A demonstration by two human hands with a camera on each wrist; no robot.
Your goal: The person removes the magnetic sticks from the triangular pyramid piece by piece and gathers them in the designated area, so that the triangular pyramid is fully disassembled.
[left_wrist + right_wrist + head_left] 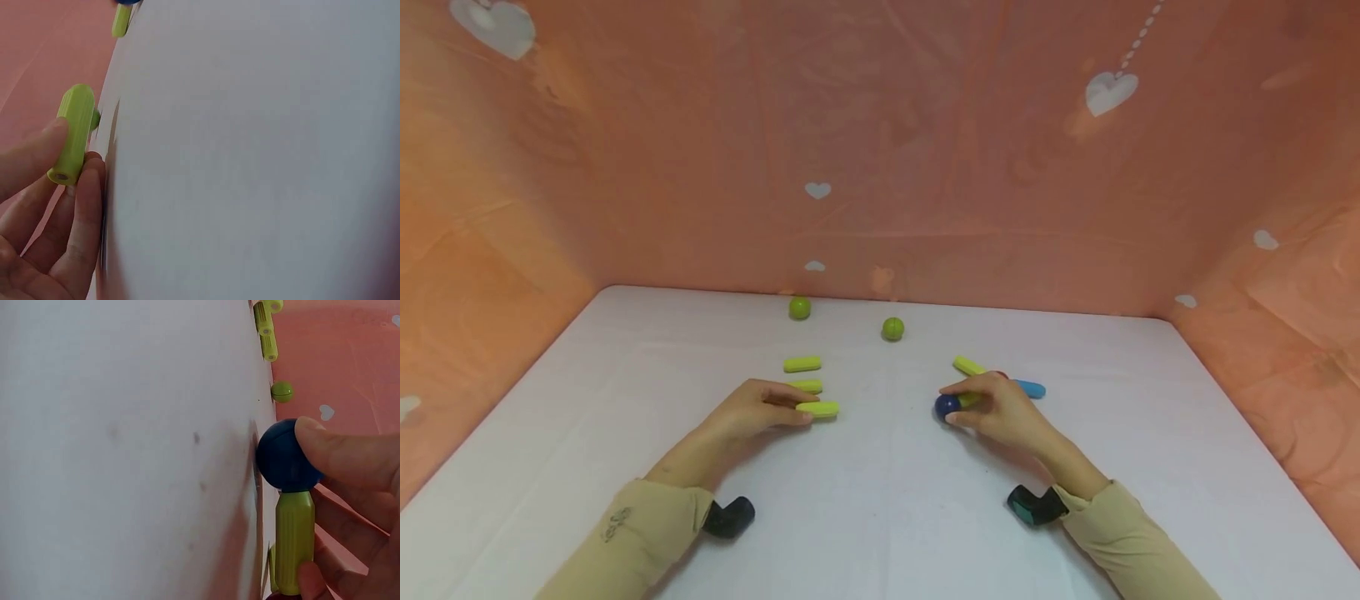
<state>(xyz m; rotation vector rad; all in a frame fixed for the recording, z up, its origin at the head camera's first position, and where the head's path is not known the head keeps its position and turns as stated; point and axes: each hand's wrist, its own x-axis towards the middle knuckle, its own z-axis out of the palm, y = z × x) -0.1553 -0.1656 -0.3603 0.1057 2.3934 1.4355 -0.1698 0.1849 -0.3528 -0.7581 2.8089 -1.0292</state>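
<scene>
The left hand pinches a yellow-green stick between thumb and fingers; the left wrist view shows this stick with a hole in its near end. In the right hand is a dark blue ball, held by thumb and fingers. Seen from the right wrist, the blue ball touches the end of a yellow-green stick, whose other end meets a dark red piece, mostly hidden. A blue stick and another yellow-green stick lie just beyond the right hand.
Two green balls, one at the back edge and one nearer the middle, rest on the white table. Two yellow-green sticks lie beyond the left hand. An orange-pink cloth with hearts surrounds the table's back and sides.
</scene>
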